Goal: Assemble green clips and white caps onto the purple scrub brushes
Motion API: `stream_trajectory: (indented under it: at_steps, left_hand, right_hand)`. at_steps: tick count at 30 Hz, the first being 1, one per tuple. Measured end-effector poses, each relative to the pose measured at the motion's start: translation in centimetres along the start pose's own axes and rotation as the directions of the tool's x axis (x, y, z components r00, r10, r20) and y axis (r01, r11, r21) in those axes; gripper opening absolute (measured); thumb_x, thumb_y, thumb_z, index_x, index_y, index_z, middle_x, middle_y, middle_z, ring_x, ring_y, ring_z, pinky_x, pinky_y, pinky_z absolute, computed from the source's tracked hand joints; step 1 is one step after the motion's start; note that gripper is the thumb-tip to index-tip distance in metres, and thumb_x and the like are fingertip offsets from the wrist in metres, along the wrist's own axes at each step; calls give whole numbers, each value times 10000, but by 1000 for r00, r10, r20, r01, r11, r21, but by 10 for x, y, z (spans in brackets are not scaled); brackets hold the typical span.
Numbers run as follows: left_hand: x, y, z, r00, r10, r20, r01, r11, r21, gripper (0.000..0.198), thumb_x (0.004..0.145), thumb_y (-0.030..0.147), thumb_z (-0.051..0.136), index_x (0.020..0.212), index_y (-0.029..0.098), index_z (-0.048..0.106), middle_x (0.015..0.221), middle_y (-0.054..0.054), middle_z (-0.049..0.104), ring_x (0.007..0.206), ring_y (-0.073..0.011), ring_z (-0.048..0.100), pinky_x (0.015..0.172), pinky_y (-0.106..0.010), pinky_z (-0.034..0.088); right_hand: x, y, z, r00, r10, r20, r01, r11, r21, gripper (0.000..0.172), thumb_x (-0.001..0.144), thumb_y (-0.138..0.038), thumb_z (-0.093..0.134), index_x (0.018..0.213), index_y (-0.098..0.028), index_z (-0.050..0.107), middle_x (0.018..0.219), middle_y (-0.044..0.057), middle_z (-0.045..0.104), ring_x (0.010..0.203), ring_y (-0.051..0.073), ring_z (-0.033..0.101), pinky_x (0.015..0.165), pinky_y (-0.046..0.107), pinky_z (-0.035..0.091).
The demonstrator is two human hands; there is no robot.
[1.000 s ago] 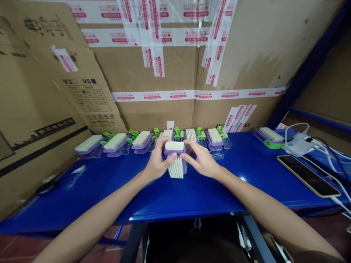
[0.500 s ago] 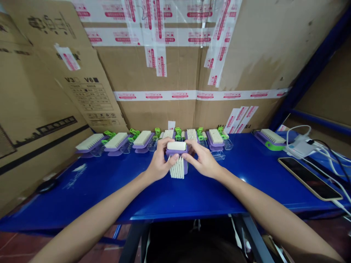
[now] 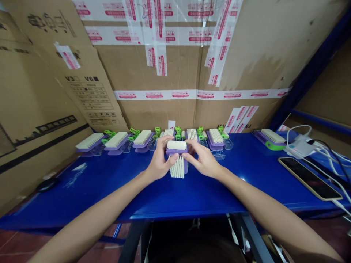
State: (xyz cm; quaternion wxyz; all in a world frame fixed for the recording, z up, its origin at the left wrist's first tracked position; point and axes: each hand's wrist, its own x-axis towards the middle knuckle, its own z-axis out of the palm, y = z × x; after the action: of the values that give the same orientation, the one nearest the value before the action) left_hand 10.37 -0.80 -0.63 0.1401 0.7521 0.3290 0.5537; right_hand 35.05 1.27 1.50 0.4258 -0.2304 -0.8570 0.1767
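Note:
Both my hands hold a purple brush (image 3: 177, 149) between them, over the middle of the blue table. A smooth cream pad (image 3: 177, 145) tops it, and cream ridged bristles (image 3: 177, 168) hang below towards me. My left hand (image 3: 161, 160) is closed around its left side, with the thumb on the near purple edge. On the right side, the fingers of my right hand (image 3: 200, 157) grip in the same way. Fingertips behind the brush are partly hidden. Just beyond lie similar brushes, among them a purple one with cream bristles (image 3: 216, 136).
Along the back of the blue table (image 3: 109, 197) runs a row of purple brushes with green clips (image 3: 134, 133) and clear plastic parts. At right are a phone (image 3: 309, 178), white cables and another brush (image 3: 271, 137). Taped cardboard (image 3: 164, 82) stands behind.
Almost nothing differs. Both hands stay on the brush in the same place, with only a very slight shift of the view.

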Motion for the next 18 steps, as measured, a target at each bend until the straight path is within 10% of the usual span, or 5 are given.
stream_trajectory:
  at_steps: [18]
  left_hand:
    - [0,-1,3,996,70,-53,-71,997,-19,548,1096,579,736,1464,270,473,1160,-45,692,908,-190,700,781,-316,567]
  right_hand:
    - [0,-1,-1,1000,-5,14,6,1000,-27,403,1195,-540,604,1463,-239,592,1240,108,792,983,262,764,894,463,659]
